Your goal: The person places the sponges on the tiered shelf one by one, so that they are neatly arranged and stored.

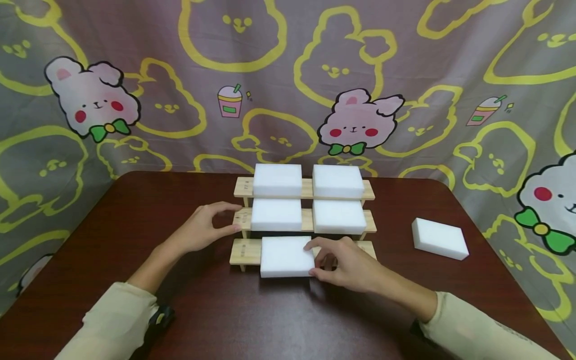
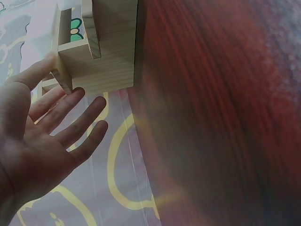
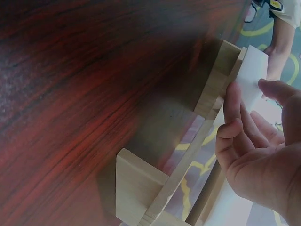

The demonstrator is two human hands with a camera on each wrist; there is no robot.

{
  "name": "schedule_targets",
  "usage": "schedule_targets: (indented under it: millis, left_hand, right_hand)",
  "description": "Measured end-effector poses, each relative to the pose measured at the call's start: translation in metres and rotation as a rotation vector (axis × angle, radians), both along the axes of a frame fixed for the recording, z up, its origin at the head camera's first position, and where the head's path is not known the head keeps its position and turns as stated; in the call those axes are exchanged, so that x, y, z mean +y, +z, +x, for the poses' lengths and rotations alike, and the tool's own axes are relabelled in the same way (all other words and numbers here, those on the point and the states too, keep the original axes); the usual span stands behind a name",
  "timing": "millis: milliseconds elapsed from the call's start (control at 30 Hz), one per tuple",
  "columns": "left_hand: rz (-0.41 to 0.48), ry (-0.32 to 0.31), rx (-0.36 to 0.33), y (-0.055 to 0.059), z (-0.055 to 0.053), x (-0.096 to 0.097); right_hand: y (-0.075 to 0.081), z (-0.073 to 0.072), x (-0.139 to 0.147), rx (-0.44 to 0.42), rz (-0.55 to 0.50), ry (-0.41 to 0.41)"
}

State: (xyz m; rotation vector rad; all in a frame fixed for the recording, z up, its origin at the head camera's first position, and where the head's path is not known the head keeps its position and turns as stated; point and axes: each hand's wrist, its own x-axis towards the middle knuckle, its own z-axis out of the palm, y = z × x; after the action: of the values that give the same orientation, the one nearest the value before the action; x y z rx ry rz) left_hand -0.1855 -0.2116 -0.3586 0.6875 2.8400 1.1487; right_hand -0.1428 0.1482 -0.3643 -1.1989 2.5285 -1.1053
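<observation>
Head view, right hand: thumb and fingers pinch the right end of a white foam block, which lies on the lowest step of a small wooden rack.
Right wrist view: bent fingers lie against the block's white face; one of the rack's legs stands on the desk below.
Left hand: relaxed and holding nothing, fingers straight, fingertips touching the left end of the middle step.
Left wrist view: palm is spread wide, and only the fingertips meet the wood.
Block's seat: it overhangs the front edge of the lowest step and leaves bare wood on its left.
Others on the rack: four more blocks, two on the middle step and two on the top step, each pair set close side by side.
Spare block: lies alone on the desk, well apart to the right.
Risk, tipping: I'd judge the pinched block could drop off the front if let go as it sits, since part of it has no wood beneath.
Risk, sliding rack: the rack looks light; a push from the right hand might shift it, because the left hand only touches it lightly.
Risk, knock: a lifted wrist could brush the middle-step blocks just above.
</observation>
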Motion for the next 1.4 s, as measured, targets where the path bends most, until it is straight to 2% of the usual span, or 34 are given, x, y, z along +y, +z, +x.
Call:
schedule_targets:
  millis: [200, 500, 933, 1400]
  left_hand:
    - [-0.005, 0.007, -0.011, 0.0, -0.001, -0.001]
    - [-0.003, 0.001, -0.006, 0.0, -0.001, 0.0]
    - [0.002, -0.002, -0.008, -0.001, -0.002, -0.001]
    - [0.008, -0.005, -0.004, -0.001, -0.002, -0.001]
  right_hand:
    - [-0.001, -0.003, -0.007, -0.008, -0.007, -0.006]
    - [-0.001, -0.008, -0.017, 0.055, 0.002, -0.006]
    - [0.0, -0.01, -0.026, 0.035, 0.016, -0.026]
    - [0.002, -0.01, -0.023, 0.027, 0.01, -0.027]
